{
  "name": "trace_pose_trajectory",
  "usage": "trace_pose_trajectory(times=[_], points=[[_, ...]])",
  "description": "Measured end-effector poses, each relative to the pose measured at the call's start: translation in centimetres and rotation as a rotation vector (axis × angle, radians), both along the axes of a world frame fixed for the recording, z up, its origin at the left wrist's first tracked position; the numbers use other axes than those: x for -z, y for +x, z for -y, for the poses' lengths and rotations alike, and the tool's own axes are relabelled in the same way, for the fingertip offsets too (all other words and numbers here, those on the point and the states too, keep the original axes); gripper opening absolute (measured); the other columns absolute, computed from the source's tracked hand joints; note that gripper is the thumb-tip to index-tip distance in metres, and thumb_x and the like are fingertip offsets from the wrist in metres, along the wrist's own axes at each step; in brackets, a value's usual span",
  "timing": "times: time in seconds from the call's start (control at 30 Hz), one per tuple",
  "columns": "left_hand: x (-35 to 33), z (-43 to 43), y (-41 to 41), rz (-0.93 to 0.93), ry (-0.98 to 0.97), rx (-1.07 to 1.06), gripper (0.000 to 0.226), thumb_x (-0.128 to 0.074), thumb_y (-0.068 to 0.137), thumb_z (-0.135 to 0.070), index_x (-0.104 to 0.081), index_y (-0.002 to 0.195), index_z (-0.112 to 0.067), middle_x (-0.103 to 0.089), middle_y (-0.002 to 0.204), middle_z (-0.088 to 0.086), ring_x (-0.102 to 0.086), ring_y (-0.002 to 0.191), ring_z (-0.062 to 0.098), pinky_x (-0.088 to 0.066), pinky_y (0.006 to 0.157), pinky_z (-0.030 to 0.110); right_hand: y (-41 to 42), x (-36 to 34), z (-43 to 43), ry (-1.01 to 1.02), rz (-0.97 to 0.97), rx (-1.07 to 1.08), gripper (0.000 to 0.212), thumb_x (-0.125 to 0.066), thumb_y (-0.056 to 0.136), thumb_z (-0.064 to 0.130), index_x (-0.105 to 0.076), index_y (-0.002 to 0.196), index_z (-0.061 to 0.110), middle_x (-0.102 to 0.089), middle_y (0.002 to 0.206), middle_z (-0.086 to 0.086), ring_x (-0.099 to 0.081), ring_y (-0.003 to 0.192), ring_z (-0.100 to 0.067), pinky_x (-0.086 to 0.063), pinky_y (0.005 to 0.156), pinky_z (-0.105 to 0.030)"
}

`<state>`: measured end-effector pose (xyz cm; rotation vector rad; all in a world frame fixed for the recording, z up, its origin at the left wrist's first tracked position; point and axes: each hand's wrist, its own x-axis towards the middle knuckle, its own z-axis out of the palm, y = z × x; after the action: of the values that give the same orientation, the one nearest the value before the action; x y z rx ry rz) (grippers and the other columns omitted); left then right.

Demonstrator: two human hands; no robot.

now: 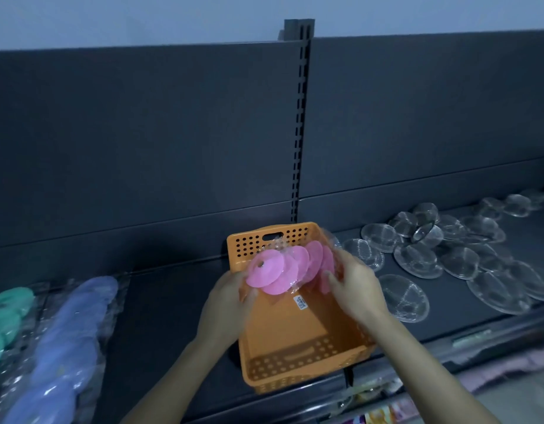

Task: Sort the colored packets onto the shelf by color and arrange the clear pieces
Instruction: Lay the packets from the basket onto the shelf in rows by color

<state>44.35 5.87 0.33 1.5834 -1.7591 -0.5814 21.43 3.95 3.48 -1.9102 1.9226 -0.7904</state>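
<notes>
I saw left hand (231,298) and right hand (356,289) gripping the blurred pink packets (283,267) over the orange basket (295,335); green packets (7,307) were cut off at left.

Both bare forearms reach forward from the lower edge and draw toward each other. The left hand (226,304) and the right hand (356,289) are raised side by side, fingers curled, each gripping one end of a bunch of pink packets (283,270).

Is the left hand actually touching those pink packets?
Touching. The head view shows the left hand gripping the pink packets at their left end.
</notes>
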Motion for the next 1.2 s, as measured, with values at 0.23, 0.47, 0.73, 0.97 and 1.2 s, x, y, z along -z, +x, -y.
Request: trace_pose_trajectory(times=[0.23, 0.47, 0.73, 0.97, 1.2], points=[[0.2, 1.5, -5.1, 0.101, 0.004, 0.060, 0.031, -0.054, 0.092, -0.026, -0.053, 0.122, -0.022, -0.051, 0.119, -0.011, -0.050, 0.106, 0.004, -0.035, 0.078, 0.015, -6.1, 1.0, 1.2, -0.003, -0.005, 0.096, 0.054, -0.059, 0.083, 0.013, -0.044, 0.135, 0.013, -0.052, 0.132, -0.012, -0.057, 0.108, -0.031, -0.049, 0.083, -0.039], [-0.8, 4.1, -7.7, 0.461, 0.020, 0.161, 0.060, -0.056, 0.090, -0.029, -0.030, 0.144, -0.020, -0.016, 0.152, 0.004, -0.026, 0.138, 0.022, -0.035, 0.107, 0.033, -6.7, 1.6, 4.1, 0.056, 0.006, 0.117, 0.064, -0.056, 0.086, 0.012, -0.029, 0.143, 0.007, -0.027, 0.149, -0.021, -0.042, 0.127, -0.039, -0.042, 0.098, -0.043], [1.9, 9.8, -11.3, 0.543, 0.316, 0.306, 0.120, -0.079, 0.063, -0.050, 0.003, 0.148, -0.032, -0.006, 0.155, 0.005, -0.008, 0.142, 0.033, -0.027, 0.110, 0.055, -5.6, 3.4, 3.9, 0.087, -0.273, 0.101, 0.053, -0.042, 0.093, 0.016, -0.022, 0.141, 0.013, -0.045, 0.127, -0.015, -0.061, 0.089, -0.037, -0.041, 0.062, -0.036], [3.8, 11.3, -11.7, 0.580, 0.229, 0.233, 0.118, -0.079, 0.070, -0.029, 0.012, 0.146, -0.037, -0.011, 0.155, 0.008, -0.034, 0.133, 0.033, -0.047, 0.097, 0.046, -5.6, 3.3, 4.0, 0.065, -0.232, 0.128, 0.056, -0.043, 0.091, 0.017, -0.022, 0.143, 0.016, -0.048, 0.124, -0.013, -0.062, 0.089, -0.039, -0.050, 0.068, -0.042], [1.0, 11.7, -9.4, 0.079, 0.216, 0.169, 0.033, -0.053, 0.094, -0.026, -0.051, 0.125, -0.014, -0.062, 0.098, 0.001, -0.058, 0.081, 0.013, -0.051, 0.067, 0.027, -5.6, 4.0, 3.9, -0.025, -0.242, 0.083, 0.061, -0.045, 0.088, 0.029, -0.023, 0.145, 0.021, -0.052, 0.120, -0.008, -0.061, 0.090, -0.033, -0.050, 0.069, -0.040]])
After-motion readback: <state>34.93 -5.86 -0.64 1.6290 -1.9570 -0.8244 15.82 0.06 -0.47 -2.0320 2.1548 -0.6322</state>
